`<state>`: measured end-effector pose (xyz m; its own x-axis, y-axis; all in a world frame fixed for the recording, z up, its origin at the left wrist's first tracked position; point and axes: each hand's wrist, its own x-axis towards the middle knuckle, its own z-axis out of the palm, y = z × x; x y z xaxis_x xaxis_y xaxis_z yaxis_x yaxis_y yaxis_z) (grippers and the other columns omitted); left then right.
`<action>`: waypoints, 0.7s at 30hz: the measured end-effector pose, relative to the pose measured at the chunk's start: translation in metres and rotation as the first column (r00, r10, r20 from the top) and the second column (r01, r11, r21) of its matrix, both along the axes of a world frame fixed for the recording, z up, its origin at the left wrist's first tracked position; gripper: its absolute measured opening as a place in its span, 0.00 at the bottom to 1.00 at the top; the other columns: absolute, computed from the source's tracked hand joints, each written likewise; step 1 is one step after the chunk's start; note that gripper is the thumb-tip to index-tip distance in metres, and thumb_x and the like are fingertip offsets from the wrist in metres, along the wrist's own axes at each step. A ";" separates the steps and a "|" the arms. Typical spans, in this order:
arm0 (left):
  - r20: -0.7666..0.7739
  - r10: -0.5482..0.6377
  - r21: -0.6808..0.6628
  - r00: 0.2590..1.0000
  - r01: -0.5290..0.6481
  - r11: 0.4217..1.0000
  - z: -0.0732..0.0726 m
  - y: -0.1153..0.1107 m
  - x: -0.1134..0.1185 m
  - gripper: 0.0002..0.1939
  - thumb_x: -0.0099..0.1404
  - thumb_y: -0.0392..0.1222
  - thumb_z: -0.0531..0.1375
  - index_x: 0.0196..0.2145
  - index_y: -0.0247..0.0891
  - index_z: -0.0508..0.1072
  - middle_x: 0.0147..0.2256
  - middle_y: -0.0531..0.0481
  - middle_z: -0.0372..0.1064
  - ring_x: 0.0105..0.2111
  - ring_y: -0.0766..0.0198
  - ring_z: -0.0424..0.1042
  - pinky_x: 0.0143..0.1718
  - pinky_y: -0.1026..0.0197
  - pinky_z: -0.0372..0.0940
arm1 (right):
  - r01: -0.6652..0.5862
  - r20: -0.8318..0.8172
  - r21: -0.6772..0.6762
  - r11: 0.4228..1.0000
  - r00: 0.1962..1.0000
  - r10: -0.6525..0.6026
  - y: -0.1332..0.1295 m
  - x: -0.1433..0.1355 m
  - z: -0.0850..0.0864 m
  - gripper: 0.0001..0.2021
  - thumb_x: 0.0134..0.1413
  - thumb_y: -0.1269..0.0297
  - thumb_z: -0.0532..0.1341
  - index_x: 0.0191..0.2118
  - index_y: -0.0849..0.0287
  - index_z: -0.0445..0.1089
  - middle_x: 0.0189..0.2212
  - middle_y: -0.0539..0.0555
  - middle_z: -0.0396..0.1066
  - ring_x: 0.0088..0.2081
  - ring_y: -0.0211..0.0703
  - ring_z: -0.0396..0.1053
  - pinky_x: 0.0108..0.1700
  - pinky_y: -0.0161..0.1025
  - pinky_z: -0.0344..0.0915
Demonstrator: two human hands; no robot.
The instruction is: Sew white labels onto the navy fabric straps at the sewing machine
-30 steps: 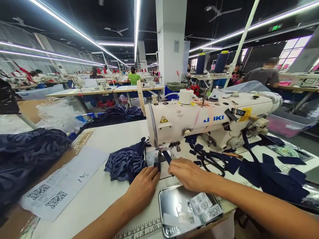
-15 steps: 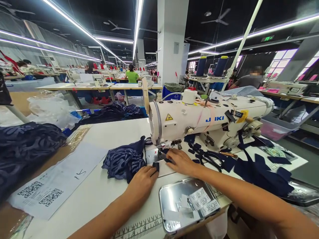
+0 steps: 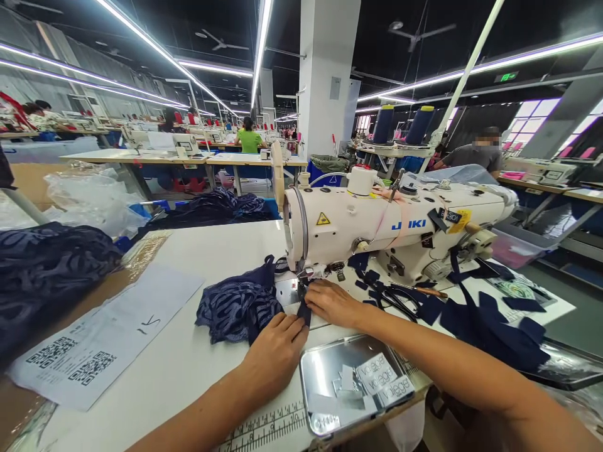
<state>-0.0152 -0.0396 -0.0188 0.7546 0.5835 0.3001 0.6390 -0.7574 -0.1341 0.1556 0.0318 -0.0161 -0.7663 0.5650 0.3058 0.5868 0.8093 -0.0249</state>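
**Both hands feed a navy strip under the needle**

We have both hands at the sewing machine (image 3: 377, 232), which stands at the tabletop's middle toward the right edge. Our left hand (image 3: 276, 355) lies flat, fingers extended and pressing the near end of a small navy strip (image 3: 304, 311). Our right hand (image 3: 332, 301) rests fingers-down, loosely curled, on the strip just beside the presser foot (image 3: 301, 279); whether it pinches the cloth we cannot tell. The strip sits on the metal plate at the needle, touching a bunched navy lace piece (image 3: 238, 307) to its left.

Step in hand, as we judge it: lining up the strip before stitching. The next move calls for keeping the edge straight and fingertips clear of the needle.

The lace is soft, patterned, crumpled. The strip is flat, matte, woven. A shiny steel tray (image 3: 353, 383) with white labels sits at the near edge. Black scissors (image 3: 400, 301) lie right of the hands.
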 end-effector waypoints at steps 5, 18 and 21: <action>-0.103 0.029 0.058 0.994 -0.023 0.998 -0.005 0.002 0.002 0.18 0.54 0.25 0.49 0.42 0.29 0.67 0.47 0.36 0.64 0.44 0.53 0.65 0.43 0.52 0.59 | -0.034 -0.016 -0.137 0.990 0.999 0.032 0.006 -0.002 0.005 0.05 0.51 0.75 0.54 0.28 0.63 0.63 0.27 0.52 0.64 0.30 0.38 0.60 0.34 0.35 0.57; -0.034 0.069 -0.158 0.997 -0.074 0.985 0.008 0.010 0.006 0.14 0.53 0.25 0.48 0.35 0.34 0.67 0.49 0.42 0.63 0.45 0.55 0.61 0.43 0.53 0.58 | -0.066 -0.263 -0.468 0.881 0.963 -0.067 0.022 -0.001 -0.003 0.06 0.42 0.80 0.57 0.23 0.63 0.62 0.21 0.46 0.60 0.25 0.32 0.58 0.28 0.29 0.55; -0.015 0.064 -0.177 0.998 -0.066 0.982 0.008 0.013 0.005 0.15 0.53 0.25 0.47 0.34 0.35 0.67 0.48 0.44 0.64 0.45 0.56 0.62 0.42 0.52 0.60 | -0.064 -0.296 -0.423 0.904 0.952 -0.072 0.016 0.000 -0.004 0.06 0.42 0.80 0.57 0.23 0.63 0.62 0.22 0.47 0.60 0.25 0.33 0.58 0.28 0.29 0.55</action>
